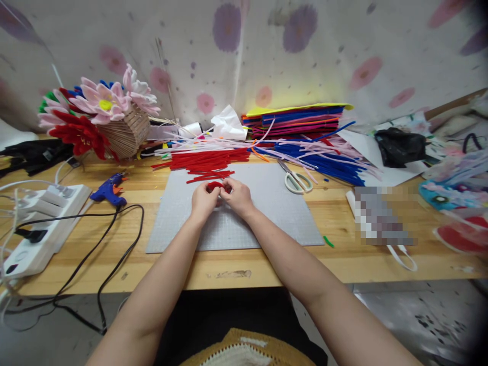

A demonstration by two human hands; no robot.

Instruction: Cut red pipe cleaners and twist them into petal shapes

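Both hands meet over the grey cutting mat (229, 231). My left hand (204, 199) and my right hand (238, 197) are closed, pinching a small curled piece of red pipe cleaner (215, 185) between their fingertips. Part of that piece is hidden by the fingers. Just beyond the hands lies a loose pile of red pipe cleaners (209, 160) at the mat's far edge. Scissors with pale handles (296, 182) rest on the mat to the right of my right hand.
A blue glue gun (110, 190) and a white power strip (48, 229) with trailing cords lie left. Behind stands a basket (127, 133) of pipe-cleaner flowers. Blue pipe cleaners (331, 165) and a stacked bundle (297, 122) are at the back right. A green scrap (328, 241) lies beside the mat.
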